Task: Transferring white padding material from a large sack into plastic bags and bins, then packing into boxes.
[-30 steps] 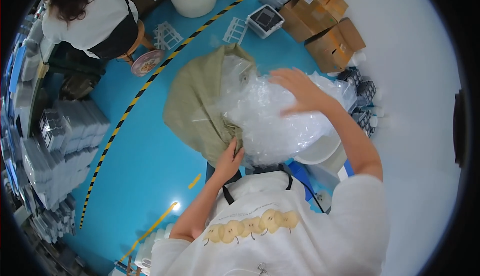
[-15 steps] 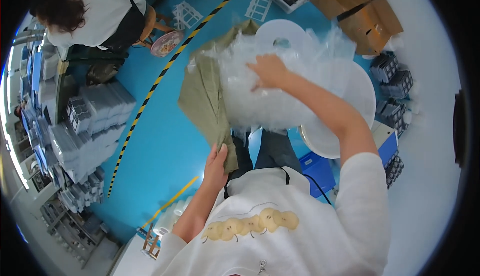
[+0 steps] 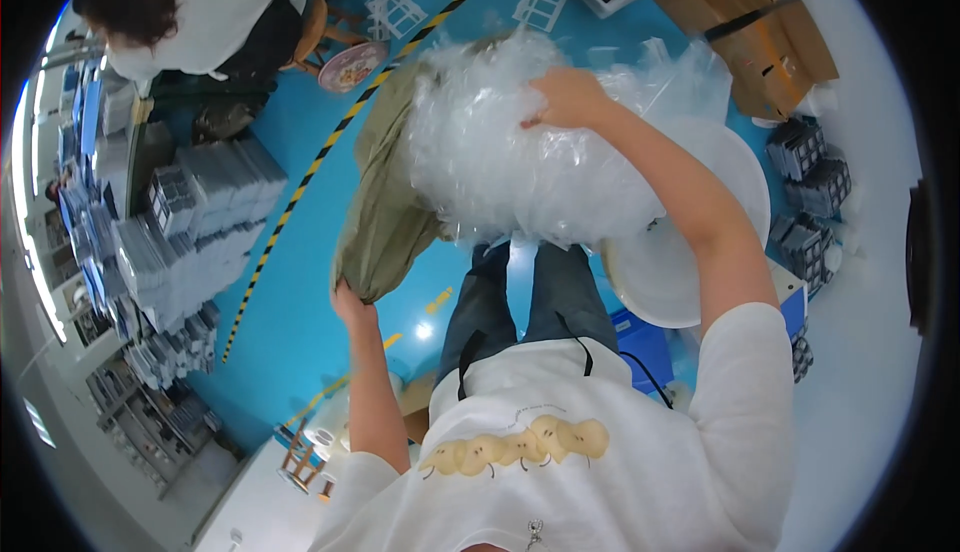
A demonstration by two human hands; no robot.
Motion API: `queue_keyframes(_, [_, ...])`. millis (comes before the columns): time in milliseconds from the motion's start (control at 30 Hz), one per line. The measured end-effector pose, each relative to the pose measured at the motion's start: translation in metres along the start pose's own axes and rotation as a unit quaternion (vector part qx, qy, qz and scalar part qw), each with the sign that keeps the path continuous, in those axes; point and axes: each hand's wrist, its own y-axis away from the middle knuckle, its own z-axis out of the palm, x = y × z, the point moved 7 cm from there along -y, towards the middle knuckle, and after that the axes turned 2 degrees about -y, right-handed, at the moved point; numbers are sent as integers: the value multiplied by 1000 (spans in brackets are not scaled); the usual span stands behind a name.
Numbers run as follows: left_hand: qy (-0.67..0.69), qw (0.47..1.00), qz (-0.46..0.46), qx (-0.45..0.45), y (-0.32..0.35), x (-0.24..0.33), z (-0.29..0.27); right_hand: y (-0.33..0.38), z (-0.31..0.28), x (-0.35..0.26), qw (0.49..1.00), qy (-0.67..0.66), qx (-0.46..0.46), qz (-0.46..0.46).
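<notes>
the left hand [image 3: 352, 304] gripped the bottom of the floppy olive-green cloth sack [image 3: 385, 214] while the right hand [image 3: 567, 99] pressed open-fingered on the big clear crinkly plastic bundle [image 3: 520, 157] above the round white tub [image 3: 690, 262], likely mid-emptying, needing a higher lift.

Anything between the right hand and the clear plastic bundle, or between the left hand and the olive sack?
Nothing visible. The right hand lies flat on top of the clear plastic bundle, and the left hand grips the lower end of the olive sack.
</notes>
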Motion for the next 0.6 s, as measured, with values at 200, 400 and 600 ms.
queue_keyframes(200, [-590,776,133,-178,41,-59,13,-16,-11,13,999,-12,18,29])
queue_keyframes(400, [-253,816,171,-490,254,105,186,8,-1,11,996,36,-1,86])
queue_keyframes(600, [-235,751,323,-526,242,137,209,85,36,-76,996,54,60,-38])
